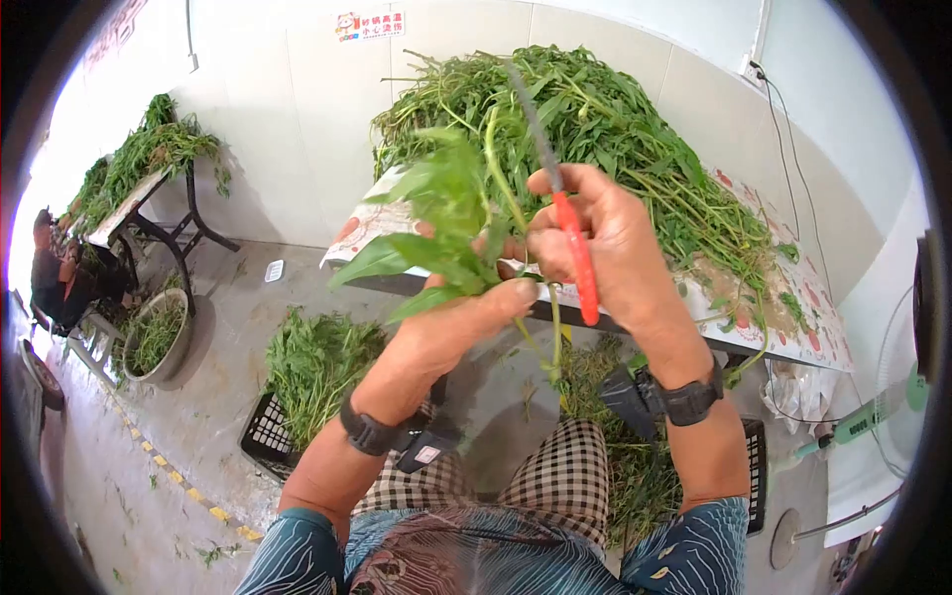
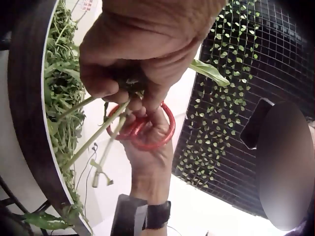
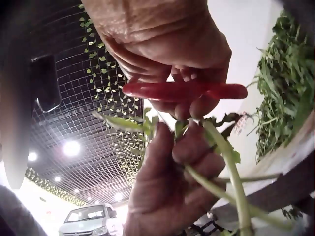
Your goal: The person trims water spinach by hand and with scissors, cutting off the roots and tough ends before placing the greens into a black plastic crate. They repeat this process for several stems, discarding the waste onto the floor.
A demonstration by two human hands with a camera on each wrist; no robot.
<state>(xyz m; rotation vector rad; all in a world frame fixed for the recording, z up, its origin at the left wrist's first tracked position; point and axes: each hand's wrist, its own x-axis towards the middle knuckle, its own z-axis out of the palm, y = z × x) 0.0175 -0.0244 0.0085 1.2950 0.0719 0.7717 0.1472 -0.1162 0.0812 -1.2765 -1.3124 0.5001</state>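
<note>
My left hand grips a small bunch of leafy green stems, leaves up and cut ends hanging below. My right hand holds scissors with red handles, their blades pointing up and away. Its fingertips also pinch a thick pale stem beside the bunch. Both hands are close together, the fingertips nearly meeting. In the left wrist view the red handle loops lie across the right palm. In the right wrist view stems slant down past the left hand.
A big heap of greens covers the patterned table ahead. Black crates with greens stand on the floor at both sides of my legs. At left are a round tub and another table with greens.
</note>
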